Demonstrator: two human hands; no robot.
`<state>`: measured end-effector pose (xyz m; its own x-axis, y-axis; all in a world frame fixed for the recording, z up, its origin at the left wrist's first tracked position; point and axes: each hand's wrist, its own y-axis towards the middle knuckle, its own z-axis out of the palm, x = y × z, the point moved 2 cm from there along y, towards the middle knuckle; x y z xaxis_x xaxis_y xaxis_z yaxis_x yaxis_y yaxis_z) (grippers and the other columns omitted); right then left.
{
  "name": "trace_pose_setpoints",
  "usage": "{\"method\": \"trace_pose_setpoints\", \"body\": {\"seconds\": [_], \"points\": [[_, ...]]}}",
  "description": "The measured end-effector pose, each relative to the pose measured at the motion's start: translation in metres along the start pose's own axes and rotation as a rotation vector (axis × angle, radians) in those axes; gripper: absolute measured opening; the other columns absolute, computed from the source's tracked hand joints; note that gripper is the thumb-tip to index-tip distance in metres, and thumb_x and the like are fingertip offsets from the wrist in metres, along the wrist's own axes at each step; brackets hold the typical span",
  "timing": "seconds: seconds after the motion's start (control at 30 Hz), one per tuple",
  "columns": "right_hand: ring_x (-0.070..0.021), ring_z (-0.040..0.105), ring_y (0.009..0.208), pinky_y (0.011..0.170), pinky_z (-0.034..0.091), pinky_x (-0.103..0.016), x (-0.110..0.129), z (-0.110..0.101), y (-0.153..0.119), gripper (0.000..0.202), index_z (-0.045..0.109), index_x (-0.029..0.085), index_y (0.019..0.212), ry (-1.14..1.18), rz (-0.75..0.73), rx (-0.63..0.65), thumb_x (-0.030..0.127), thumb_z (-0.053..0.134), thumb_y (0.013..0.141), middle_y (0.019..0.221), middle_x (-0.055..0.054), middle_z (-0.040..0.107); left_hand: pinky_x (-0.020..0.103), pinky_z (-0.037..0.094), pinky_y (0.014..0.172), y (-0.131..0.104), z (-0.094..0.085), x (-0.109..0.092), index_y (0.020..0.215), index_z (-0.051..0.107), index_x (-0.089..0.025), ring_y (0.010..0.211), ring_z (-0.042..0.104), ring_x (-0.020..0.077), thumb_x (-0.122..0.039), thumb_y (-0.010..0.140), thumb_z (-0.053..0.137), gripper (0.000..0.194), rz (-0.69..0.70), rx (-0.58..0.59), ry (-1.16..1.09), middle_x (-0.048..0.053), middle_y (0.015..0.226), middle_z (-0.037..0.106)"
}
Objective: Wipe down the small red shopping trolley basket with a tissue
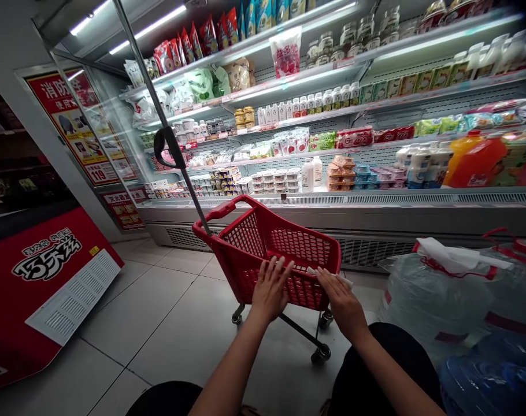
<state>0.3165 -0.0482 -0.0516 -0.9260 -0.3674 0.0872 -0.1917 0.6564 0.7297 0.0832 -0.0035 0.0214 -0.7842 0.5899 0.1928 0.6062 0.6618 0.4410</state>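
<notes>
A red plastic shopping cart on wheels stands between me and the refrigerated shelves. At its near side wall is my left hand, its fingers spread over the rim and nothing in it. Farther right along the same rim, my right hand has its fingers together over a white cloth or tissue, which sticks out beside them. The cart's basket shows no goods inside. A dark handle on a metal bar rises in front of the shelves, beyond the cart's push bar.
Refrigerated shelves with bottles, cups and packs span the back. A red freezer stands at the left. Large bagged water bottles and a blue one sit close on the right. My knees are at the bottom.
</notes>
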Motion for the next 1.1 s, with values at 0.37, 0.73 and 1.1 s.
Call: {"method": "trace_pose_setpoints", "body": {"seconds": [0.37,0.73,1.1], "points": [[-0.0237,0.044,0.149,0.123,0.039,-0.050,0.001,0.017,0.021,0.074,0.021,0.023,0.167,0.026,0.174,-0.093,0.003,0.028,0.097,0.160,-0.008,0.049,0.066,0.014,0.127,0.001,-0.002,0.029,0.164,0.028,-0.037,0.158,0.012,0.0476,-0.033,0.074,0.080,0.104,-0.232,-0.023,0.055,0.007,0.172,0.025],[-0.0209,0.045,0.148,0.121,0.041,-0.043,0.048,0.025,0.059,0.077,0.023,0.019,0.166,0.011,-0.096,-0.034,-0.001,0.035,0.093,0.161,-0.009,0.048,0.067,0.009,0.126,-0.004,-0.014,0.027,0.166,0.021,-0.039,0.146,0.038,0.0402,-0.029,0.081,0.074,0.101,-0.199,-0.014,0.172,0.010,0.165,0.039],[-0.0235,0.047,0.147,0.118,0.046,-0.047,-0.051,-0.005,-0.007,0.073,0.028,0.022,0.165,-0.040,0.196,-0.079,0.003,0.030,0.095,0.158,-0.008,0.052,0.061,0.015,0.128,-0.005,-0.012,0.016,0.167,0.017,-0.034,0.150,0.033,0.0411,-0.024,0.076,0.074,0.108,-0.150,-0.054,0.118,0.007,0.172,0.025]]}}
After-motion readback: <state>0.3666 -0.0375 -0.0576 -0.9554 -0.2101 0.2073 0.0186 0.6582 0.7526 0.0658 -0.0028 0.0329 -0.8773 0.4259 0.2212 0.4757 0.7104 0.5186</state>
